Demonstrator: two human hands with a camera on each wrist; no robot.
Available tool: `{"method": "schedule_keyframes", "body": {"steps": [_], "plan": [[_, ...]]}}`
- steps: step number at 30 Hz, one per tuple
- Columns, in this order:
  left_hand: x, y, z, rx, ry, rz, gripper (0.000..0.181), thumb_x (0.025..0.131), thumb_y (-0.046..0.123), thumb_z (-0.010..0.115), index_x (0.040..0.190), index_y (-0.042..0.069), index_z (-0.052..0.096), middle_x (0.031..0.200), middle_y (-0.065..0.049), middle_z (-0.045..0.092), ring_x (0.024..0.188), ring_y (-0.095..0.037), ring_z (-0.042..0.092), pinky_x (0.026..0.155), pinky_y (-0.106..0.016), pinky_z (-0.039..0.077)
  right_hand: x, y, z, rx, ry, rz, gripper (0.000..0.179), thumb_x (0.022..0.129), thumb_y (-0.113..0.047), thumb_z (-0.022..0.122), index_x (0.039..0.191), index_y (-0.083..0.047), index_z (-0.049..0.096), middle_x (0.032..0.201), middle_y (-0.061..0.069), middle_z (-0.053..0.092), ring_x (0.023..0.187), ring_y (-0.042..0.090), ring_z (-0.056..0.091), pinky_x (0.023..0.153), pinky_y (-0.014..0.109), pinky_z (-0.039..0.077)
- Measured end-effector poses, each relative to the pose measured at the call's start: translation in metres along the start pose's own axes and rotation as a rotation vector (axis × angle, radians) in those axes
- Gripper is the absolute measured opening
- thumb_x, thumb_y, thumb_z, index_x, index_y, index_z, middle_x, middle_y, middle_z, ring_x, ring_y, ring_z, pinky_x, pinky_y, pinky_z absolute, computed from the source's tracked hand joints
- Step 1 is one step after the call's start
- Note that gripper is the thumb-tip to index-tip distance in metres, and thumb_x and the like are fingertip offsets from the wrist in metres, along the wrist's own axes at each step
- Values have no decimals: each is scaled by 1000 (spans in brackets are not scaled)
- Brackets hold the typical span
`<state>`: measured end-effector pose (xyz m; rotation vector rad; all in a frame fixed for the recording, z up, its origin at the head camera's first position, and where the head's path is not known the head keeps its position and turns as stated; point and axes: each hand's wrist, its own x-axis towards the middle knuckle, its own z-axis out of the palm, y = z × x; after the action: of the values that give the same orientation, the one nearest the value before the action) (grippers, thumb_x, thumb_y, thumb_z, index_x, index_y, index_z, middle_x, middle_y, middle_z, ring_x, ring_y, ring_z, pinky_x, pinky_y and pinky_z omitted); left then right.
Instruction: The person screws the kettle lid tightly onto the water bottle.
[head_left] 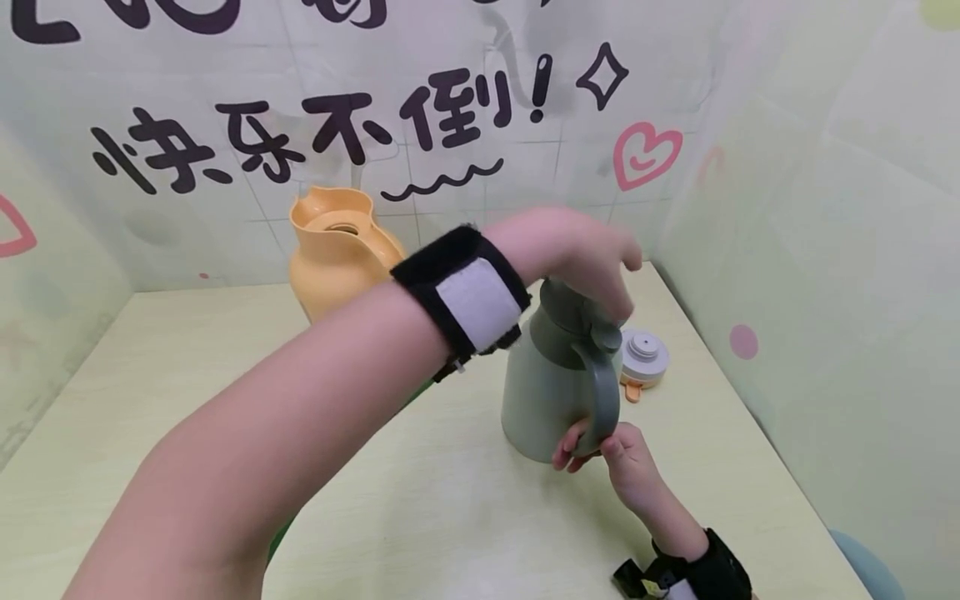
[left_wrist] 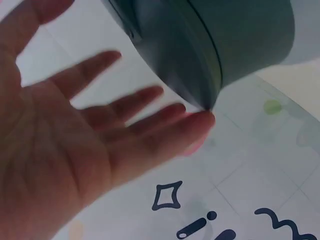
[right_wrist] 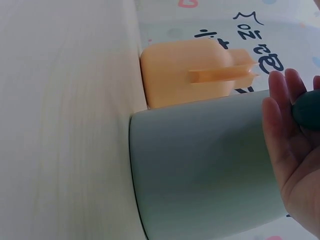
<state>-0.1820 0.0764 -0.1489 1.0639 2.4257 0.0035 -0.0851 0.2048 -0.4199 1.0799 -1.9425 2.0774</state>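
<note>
A grey-green thermos jug (head_left: 536,400) stands upright on the table, its handle toward the person. Over its top reaches my left hand (head_left: 577,242), covering much of the lid from the head camera. In the left wrist view the fingers of this hand (left_wrist: 75,145) are spread, and one fingertip is right at the jug's dark top (left_wrist: 175,55). My right hand (head_left: 633,467) holds the lower end of the jug's handle (head_left: 606,392), fingers behind it and thumb in front. Seen from the right wrist, the handle's end (right_wrist: 307,110) lies against the fingers.
Behind my left forearm an orange jug (head_left: 326,262) stands with its top uncovered. A white and orange stopper (head_left: 643,354) lies right of the green jug. Something green (head_left: 279,540) is mostly hidden under the left arm. Printed walls border the pale table (head_left: 435,517).
</note>
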Motion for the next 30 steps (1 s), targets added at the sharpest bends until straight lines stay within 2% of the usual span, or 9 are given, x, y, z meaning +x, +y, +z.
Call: {"method": "schedule_keyframes", "body": {"steps": [2,4,6,8,11,14,19,26,30], "plan": [[0,7,5,-21,64,-80,38,89,36,62,119,15,56,106,1,53,94,-13,50,74,-26,41,-1,0,0,0,2,5,56,100,-48,35,93,2,60,83,12,66,75,18,67,57,37,53],[1,13,10,-34,111,-161,29,87,38,66,100,12,61,88,1,51,83,-14,51,67,-26,40,-1,0,0,0,4,15,57,100,-48,35,93,2,60,83,12,66,75,18,67,57,37,53],[2,17,15,-36,129,-225,26,85,38,68,89,13,63,82,2,51,78,-13,50,64,-26,40,-2,0,0,-1,6,27,57,100,-49,35,93,2,60,83,12,66,74,18,67,57,37,53],[3,19,18,-23,129,-253,24,85,37,67,82,13,65,77,2,50,74,-13,49,62,-26,40,-2,-1,0,-2,8,38,58,99,-49,35,93,2,60,83,13,66,74,18,67,58,38,54],[5,20,18,13,126,-240,24,87,37,65,86,13,65,79,2,50,74,-12,48,62,-25,38,-2,-1,-1,-3,9,48,58,100,-49,34,93,2,60,83,13,66,74,19,67,58,37,54],[8,20,17,44,107,-227,27,89,39,64,95,12,64,86,2,51,79,-12,48,65,-24,38,-2,-2,-1,-6,8,51,57,100,-49,34,93,2,60,83,13,66,74,19,67,58,37,53],[9,20,14,63,76,-224,32,90,41,62,105,12,62,95,1,52,87,-13,49,70,-24,39,-1,-2,-1,-8,6,50,58,99,-50,35,93,1,61,83,12,66,74,18,67,57,38,53],[8,18,16,70,102,-207,23,89,36,63,89,13,62,82,2,48,76,-12,46,63,-23,36,0,-2,-2,-19,5,53,57,100,-49,34,93,1,60,84,11,67,74,17,67,58,37,54],[7,17,17,70,106,-200,24,89,35,63,80,13,60,74,3,43,71,-11,44,61,-24,36,-1,-2,-1,-18,6,56,56,100,-48,34,94,1,60,84,10,67,75,18,67,58,37,54]]}}
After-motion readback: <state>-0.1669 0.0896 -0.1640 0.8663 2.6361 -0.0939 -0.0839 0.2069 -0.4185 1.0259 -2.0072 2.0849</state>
